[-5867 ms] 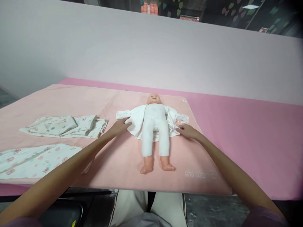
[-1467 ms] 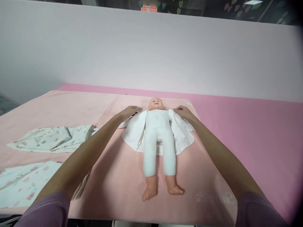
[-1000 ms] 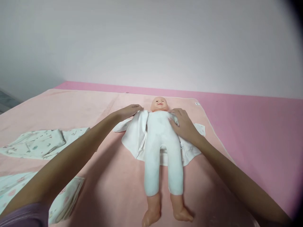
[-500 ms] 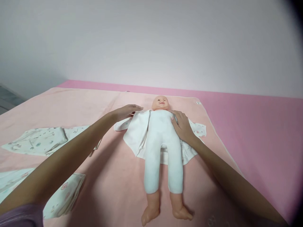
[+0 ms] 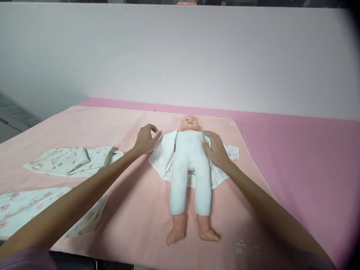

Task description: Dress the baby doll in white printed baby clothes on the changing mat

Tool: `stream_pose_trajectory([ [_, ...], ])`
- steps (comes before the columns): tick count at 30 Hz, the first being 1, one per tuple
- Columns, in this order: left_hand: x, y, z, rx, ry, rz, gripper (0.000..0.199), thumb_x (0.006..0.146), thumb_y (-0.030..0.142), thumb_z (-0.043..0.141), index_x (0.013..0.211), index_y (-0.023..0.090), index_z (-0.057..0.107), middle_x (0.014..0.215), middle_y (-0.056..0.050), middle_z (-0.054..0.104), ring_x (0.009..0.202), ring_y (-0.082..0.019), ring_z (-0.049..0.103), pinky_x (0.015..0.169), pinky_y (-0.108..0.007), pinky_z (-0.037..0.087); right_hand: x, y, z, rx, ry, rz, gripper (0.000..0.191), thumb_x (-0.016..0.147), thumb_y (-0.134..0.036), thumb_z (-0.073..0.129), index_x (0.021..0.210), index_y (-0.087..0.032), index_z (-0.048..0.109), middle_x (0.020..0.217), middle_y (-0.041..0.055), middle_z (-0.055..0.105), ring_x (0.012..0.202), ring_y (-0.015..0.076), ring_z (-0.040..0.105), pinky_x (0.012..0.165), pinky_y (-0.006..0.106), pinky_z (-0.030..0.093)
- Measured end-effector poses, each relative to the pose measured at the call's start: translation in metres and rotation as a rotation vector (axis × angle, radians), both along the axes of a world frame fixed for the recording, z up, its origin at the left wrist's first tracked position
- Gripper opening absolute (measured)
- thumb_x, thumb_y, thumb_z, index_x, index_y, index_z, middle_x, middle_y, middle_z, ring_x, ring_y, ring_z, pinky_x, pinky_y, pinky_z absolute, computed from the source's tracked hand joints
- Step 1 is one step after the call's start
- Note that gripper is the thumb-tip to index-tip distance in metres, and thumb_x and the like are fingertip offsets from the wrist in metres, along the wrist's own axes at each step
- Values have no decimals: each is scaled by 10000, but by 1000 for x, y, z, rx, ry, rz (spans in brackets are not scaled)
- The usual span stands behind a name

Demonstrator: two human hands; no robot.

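Observation:
A baby doll (image 5: 191,150) with a white cloth body lies face up, its feet toward me. Spread beneath it is a white baby shirt (image 5: 161,153), with a patterned sleeve (image 5: 233,152) sticking out on the right. My right hand (image 5: 217,150) lies over the doll's right-hand side and the shirt, fingers extended. At the shirt's left edge is my left hand (image 5: 145,138), its fingers bent and the thumb apart from them. That hand covers the left sleeve, and no cloth shows between its fingers.
Two folded patterned baby garments, one upper (image 5: 70,161) and one lower (image 5: 36,202), lie on the left. All rests on a peach mat (image 5: 135,225) over a pink surface (image 5: 303,161). A pale wall (image 5: 180,56) rises behind.
My left hand has moved left and slightly down, away from the doll's shoulder, and now covers the left sleeve. My right hand stays on the doll. The view has shifted slightly.

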State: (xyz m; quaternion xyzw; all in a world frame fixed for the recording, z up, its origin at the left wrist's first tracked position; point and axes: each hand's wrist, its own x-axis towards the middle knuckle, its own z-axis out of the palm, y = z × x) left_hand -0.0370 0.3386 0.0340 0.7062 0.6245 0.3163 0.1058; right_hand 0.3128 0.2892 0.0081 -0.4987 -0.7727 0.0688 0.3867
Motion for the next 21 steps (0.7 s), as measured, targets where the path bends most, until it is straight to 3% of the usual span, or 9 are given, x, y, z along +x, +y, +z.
stream_pose_trajectory([
  [2, -7, -34, -6, 86, 204, -27, 310, 991, 518, 541, 1043, 216, 591, 1109, -119, 713, 1053, -301, 621, 1000, -449, 451, 14, -24, 3, 37, -35, 20, 472, 1080, -383, 451, 1535, -267, 491, 1528, 120, 568, 1432, 318, 496, 1205, 539, 410],
  [6, -17, -92, -21, -22, 423, -5, 314, 994, 509, 508, 1021, 208, 593, 1073, -143, 725, 1090, -358, 631, 965, -466, 451, 55, -79, -7, -14, -146, 47, 325, 1066, -374, 506, 1366, -270, 575, 1350, 114, 659, 1271, 320, 592, 1083, 520, 490],
  [10, -22, -101, -22, -179, 367, -4, 276, 970, 457, 481, 922, 212, 599, 937, -114, 741, 998, -342, 670, 818, -403, 460, 91, -106, -23, -175, -192, 25, 217, 1046, -418, 538, 1157, -249, 617, 1129, 99, 698, 1051, 298, 637, 925, 474, 529],
  [13, -36, -91, -14, -340, 310, -28, 250, 907, 445, 522, 800, 222, 563, 869, -81, 738, 861, -289, 692, 736, -361, 443, 110, -103, -26, -218, -135, -8, 273, 1035, -468, 546, 1183, -251, 622, 1141, 96, 699, 1056, 283, 633, 929, 451, 531],
  [16, -59, -86, -6, -456, 279, 25, 275, 847, 494, 588, 838, 219, 583, 917, -87, 750, 877, -300, 706, 735, -360, 459, 127, -87, -25, -143, -62, -176, 345, 1018, -517, 535, 1186, -232, 632, 1201, 126, 692, 1109, 302, 619, 982, 473, 522],
  [19, -76, -82, -6, -338, 313, 63, 409, 849, 583, 602, 993, 202, 634, 1065, -138, 749, 1087, -371, 676, 919, -449, 491, 139, -64, -30, -102, -52, -352, 491, 1006, -558, 498, 1310, -192, 619, 1364, 176, 651, 1290, 353, 559, 1099, 529, 482],
  [21, -79, -74, -10, -183, 344, 74, 503, 905, 590, 527, 1176, 181, 637, 1273, -181, 699, 1272, -399, 589, 1067, -520, 441, 143, -49, -36, -154, -89, -376, 614, 1028, -584, 421, 1462, -172, 557, 1517, 185, 579, 1432, 367, 482, 1187, 558, 425],
])
